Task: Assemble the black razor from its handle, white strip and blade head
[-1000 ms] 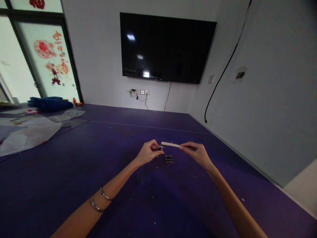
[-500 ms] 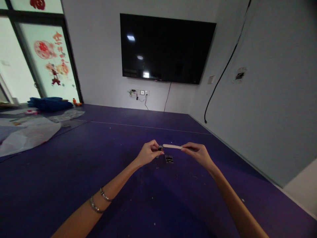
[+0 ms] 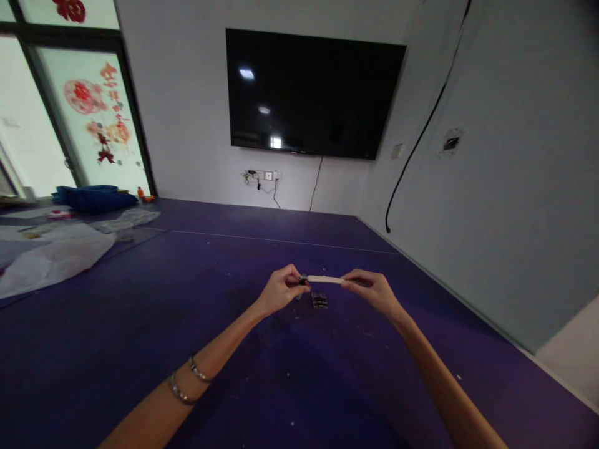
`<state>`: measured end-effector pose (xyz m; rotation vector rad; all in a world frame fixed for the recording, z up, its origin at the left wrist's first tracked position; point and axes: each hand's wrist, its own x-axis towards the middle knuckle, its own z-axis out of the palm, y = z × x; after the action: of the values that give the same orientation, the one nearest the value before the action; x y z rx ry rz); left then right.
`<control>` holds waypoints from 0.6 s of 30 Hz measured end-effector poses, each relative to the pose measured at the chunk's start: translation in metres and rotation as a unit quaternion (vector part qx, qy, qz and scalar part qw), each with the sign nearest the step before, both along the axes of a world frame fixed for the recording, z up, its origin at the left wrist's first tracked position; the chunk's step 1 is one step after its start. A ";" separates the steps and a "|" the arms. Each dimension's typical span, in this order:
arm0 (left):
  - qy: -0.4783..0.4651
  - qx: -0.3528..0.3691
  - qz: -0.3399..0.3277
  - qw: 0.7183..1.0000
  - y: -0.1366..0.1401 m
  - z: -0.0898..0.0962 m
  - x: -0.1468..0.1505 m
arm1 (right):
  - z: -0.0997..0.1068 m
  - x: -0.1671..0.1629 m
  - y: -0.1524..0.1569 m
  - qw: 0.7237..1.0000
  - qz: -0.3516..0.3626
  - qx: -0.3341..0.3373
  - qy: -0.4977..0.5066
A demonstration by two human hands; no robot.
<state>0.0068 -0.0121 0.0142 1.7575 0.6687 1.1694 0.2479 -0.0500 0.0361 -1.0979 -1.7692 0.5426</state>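
Observation:
A thin, pale, slightly bent strip (image 3: 325, 279) spans the gap between my two hands above the purple floor. My left hand (image 3: 279, 290) pinches a small dark, metallic-looking piece (image 3: 303, 279) that meets the strip's left end. Whether the two are joined is too small to tell. The strip's right end sits between the thumb and fingers of my right hand (image 3: 369, 288). Just below the strip lies a small flat black object (image 3: 319, 300) with lighter marks. Another small greyish thing (image 3: 298, 297) shows partly under my left fingers.
Clear plastic sheeting (image 3: 60, 255) and a folded blue cloth (image 3: 96, 197) lie on the floor (image 3: 224, 380) at the left. A black cable (image 3: 421, 134) hangs along the right wall. Ahead, a television (image 3: 316, 93) is mounted above wall sockets (image 3: 268, 176).
The pale strip has tilted slightly and now looks flatter, its left end a little lower. Both hands keep their hold in nearly the same place.

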 end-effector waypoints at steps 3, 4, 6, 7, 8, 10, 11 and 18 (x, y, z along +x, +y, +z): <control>-0.014 -0.002 -0.012 1.000 -0.001 0.002 0.000 | -0.004 0.001 0.003 0.999 -0.029 -0.013 0.019; -0.018 -0.002 -0.013 1.000 -0.001 0.002 0.000 | -0.005 0.001 0.003 0.999 -0.036 -0.016 0.023; -0.017 -0.001 -0.009 1.000 -0.001 0.003 0.000 | -0.005 0.001 0.003 0.999 -0.035 -0.017 0.025; -0.012 -0.001 -0.005 1.000 -0.001 0.003 0.000 | -0.004 0.000 0.002 0.999 -0.027 -0.017 0.023; -0.007 0.000 0.000 1.000 -0.001 0.003 0.000 | -0.003 0.000 0.001 1.000 -0.018 -0.016 0.020; -0.003 0.000 0.002 1.000 -0.002 0.004 0.000 | -0.001 0.000 0.000 1.000 -0.006 -0.017 0.014; -0.005 -0.001 -0.001 1.000 -0.002 0.005 0.000 | -0.001 0.000 0.000 1.000 -0.008 -0.018 0.012; -0.016 0.001 -0.009 1.000 -0.002 0.003 0.000 | -0.003 0.003 0.001 0.999 -0.024 -0.020 0.021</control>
<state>0.0069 -0.0141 0.0173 1.7395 0.6309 1.1832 0.2506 -0.0491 0.0328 -1.1458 -1.6975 0.5699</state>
